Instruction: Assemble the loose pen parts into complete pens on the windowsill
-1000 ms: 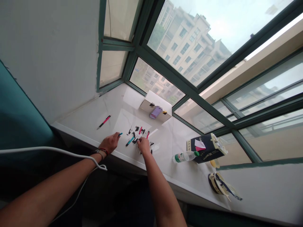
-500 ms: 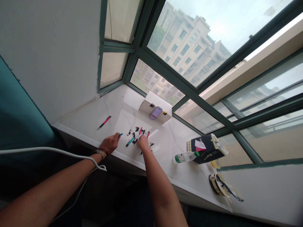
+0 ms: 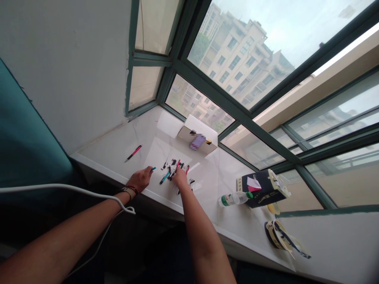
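Note:
My left hand [image 3: 140, 179] is closed around a short teal pen part [image 3: 153, 169], whose end sticks out past the fingertips above the white sill. My right hand [image 3: 179, 178] reaches down into a scatter of loose pen parts, with its fingers bunched together; what they grip, if anything, is hidden. About those fingers lie a blue pen barrel [image 3: 164, 178], a red pen part [image 3: 178, 163], another red part [image 3: 187, 169] and several small black and clear pieces. Farther left, by itself, rests a red and black pen [image 3: 133, 153].
Behind the parts stands a white box [image 3: 199, 128] with a blurred purple patch. To the right are a plastic bottle [image 3: 233, 198] lying tilted against a dark box [image 3: 260, 189], and a roll-like cream container [image 3: 278, 234]. A white cable [image 3: 74, 187] crosses above my left forearm.
The whole view has shifted slightly, so everything sits a little farther right. Both hands stay in nearly the same places; the teal part is still in my left hand.

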